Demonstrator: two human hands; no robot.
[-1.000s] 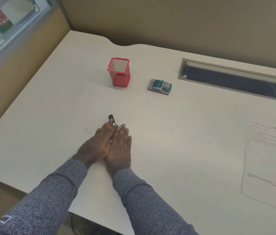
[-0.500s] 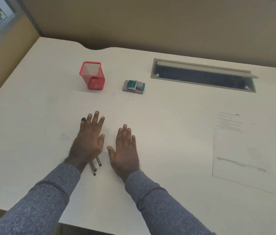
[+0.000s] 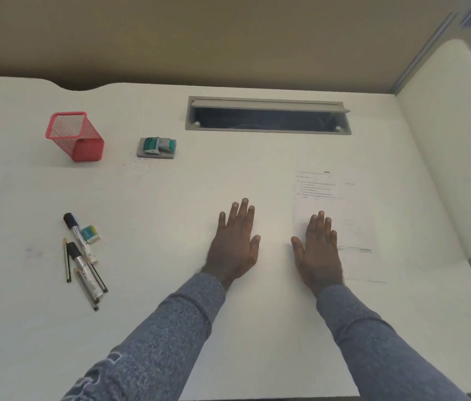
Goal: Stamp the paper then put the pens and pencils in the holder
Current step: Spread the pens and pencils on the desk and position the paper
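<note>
Both hands are laid flat, palms down, on the white desk top [image 3: 147,198] in the lower middle of the frame, with grey knitted sleeves [image 3: 170,337] running up from the bottom edge. The left hand [image 3: 235,241] is pressed on bare desk, its fingers extended and slightly spread, with nothing gripped. The right hand [image 3: 317,250] is set over the left edge of the white printed sheet of paper [image 3: 353,227], fingers straight and close together, the thumb held out to the side; nothing is held in it either.

The paper is seen right of centre, lying flat, with lines of print at its top and near its bottom. In the upper left of the frame a red wire-mesh pen holder [image 3: 76,136] is stood upright on the desk. Just to its right, a grey and teal stamp [image 3: 157,147] is placed on a flat grey pad, well apart from the paper.

At the left of the frame a loose cluster of black-capped markers and thin dark pens and pencils [image 3: 83,256] is scattered on the desk, some overlapping, with a small teal and white eraser [image 3: 91,233] touching one marker. A long grey cable slot with a raised flap [image 3: 267,114] is cut into the desk at the upper centre.
</note>
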